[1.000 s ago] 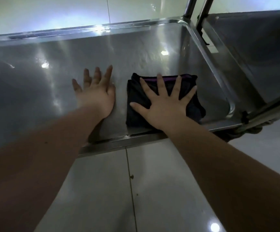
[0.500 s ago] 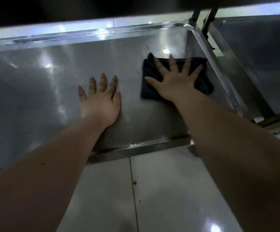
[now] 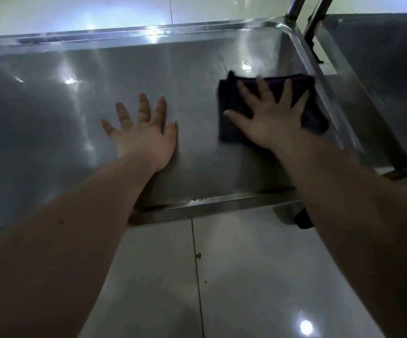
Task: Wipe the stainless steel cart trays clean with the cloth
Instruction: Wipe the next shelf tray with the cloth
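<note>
A shiny stainless steel cart tray [image 3: 197,64] fills the upper half of the head view. A dark folded cloth [image 3: 229,123] with a purple edge lies on the tray floor near its right wall. My right hand [image 3: 273,118] presses flat on the cloth with fingers spread. My left hand [image 3: 146,135] rests flat on the bare steel in the middle of the tray, fingers straight, a hand's width left of the cloth.
The tray's raised front rim [image 3: 209,206] runs across the view above glossy floor tiles [image 3: 234,276]. Two upright cart posts [image 3: 295,8] stand at the back right corner. Another steel tray [image 3: 380,69] sits beyond the right wall. A caster [image 3: 292,215] shows under the front rim.
My right hand slid the cloth away from the front rim toward the back right of the tray, then a little back toward me. My left hand stayed planted.
</note>
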